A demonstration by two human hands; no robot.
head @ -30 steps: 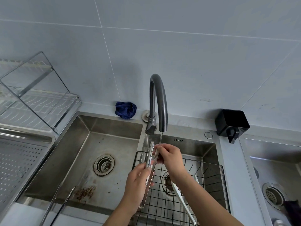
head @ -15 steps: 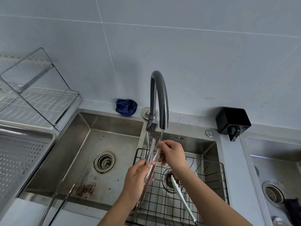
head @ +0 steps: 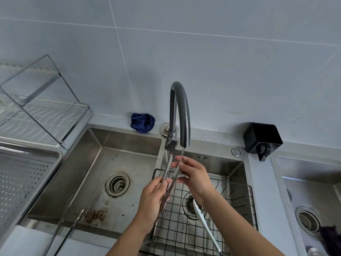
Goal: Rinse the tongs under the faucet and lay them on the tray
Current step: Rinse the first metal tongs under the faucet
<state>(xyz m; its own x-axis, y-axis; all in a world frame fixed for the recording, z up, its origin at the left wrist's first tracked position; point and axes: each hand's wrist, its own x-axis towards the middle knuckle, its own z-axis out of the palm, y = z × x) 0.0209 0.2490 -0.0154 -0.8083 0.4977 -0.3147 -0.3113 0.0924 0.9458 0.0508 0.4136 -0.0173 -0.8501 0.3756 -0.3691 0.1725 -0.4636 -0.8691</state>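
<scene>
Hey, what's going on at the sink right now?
A person is rinsing a pair of metal tongs under a thin stream from the faucet. The left hand grips the tongs lower down, and the right hand pinches one arm near the tip, under the water. This is over the right basin, above a black wire rack with white tongs on it. The perforated tray sits off to the left; the tongs are not on it yet.

Both bare forearms enter from 6 o'clock and converge toward 12 o'clock. Left hand (head: 153, 198): lying at 7 o'clock of the right, palm turned inward, fingers curled round the tongs (head: 167, 169). Right hand (head: 195, 177): back upward, thumb and fingertips (head: 184, 162) pinching one tong arm near its tip.
</scene>
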